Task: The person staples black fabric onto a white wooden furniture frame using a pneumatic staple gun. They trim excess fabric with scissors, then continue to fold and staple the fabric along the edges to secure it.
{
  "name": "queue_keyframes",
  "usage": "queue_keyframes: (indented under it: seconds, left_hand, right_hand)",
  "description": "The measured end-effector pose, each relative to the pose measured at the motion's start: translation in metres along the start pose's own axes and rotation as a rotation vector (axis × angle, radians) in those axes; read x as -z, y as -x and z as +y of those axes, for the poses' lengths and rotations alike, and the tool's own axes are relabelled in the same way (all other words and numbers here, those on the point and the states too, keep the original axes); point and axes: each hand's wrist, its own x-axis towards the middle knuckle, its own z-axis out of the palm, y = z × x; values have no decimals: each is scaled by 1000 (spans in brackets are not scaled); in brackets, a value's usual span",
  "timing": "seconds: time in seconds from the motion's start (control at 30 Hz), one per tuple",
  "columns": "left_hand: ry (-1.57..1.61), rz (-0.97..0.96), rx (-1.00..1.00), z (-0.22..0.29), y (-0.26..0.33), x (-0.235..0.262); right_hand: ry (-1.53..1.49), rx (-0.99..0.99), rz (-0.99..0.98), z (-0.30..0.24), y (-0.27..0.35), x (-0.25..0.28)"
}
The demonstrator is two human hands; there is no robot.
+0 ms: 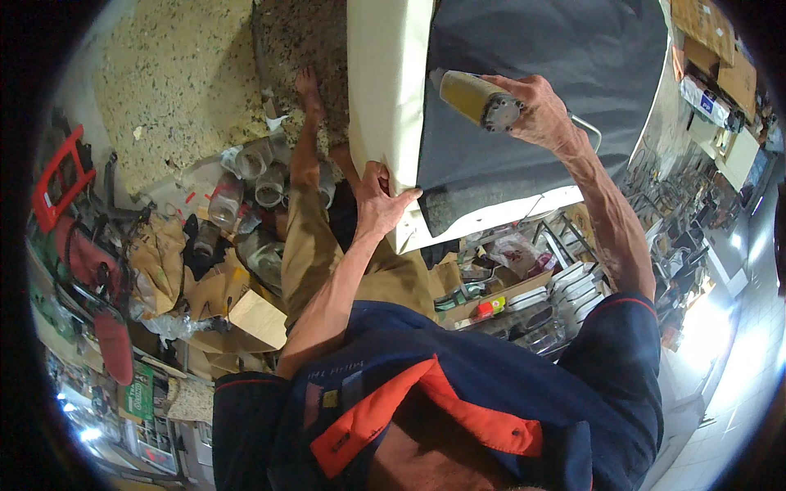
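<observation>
Workpiece: boxy cream-white upholstered piece [386,90], upper middle, in front of the person's body; what supports it is hidden.
Cover: matte black cloth sheet [540,41], laid over most of the upward face. Cream-white side is bare along the left.
Left hand [383,200]: partly closed at the near-left corner, fingers curled against the cream-white side, thumb stretched to the black edge. Reads as pinching or steadying the edge; grip force can't be judged.
Right hand [536,113]: wrapped around a yellowish handheld power tool with grey bolted end cap [468,94]. Trigger finger hidden.
Tool position: over the black cloth, nose pointing at its left edge. Contact can't be confirmed.
Done: cloth spread, left edge lying fairly straight. Probably well past layout, into edge fastening.
Left: likely left edge and near corner, then the near side, where a white strip [483,221] shows beyond the black.
Unknown: fasteners too small to see, so no count of what's fixed; far edge out of view.
</observation>
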Motion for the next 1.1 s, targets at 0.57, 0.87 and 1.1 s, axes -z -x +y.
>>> queue_keyframes:
  seconds: [0.57, 0.87, 1.1]
  left_hand:
    - [1, 12, -58, -2, 0, 0]
    - [87, -29, 18, -5, -3, -3]
    - [82, 30, -91, -10, -3, -5]
  right_hand:
    - [47, -53, -100, -16, -17, 16]
    - [5, -56, -159, -35, 14, 12]
    - [35, -82, -193, -29, 22, -6]
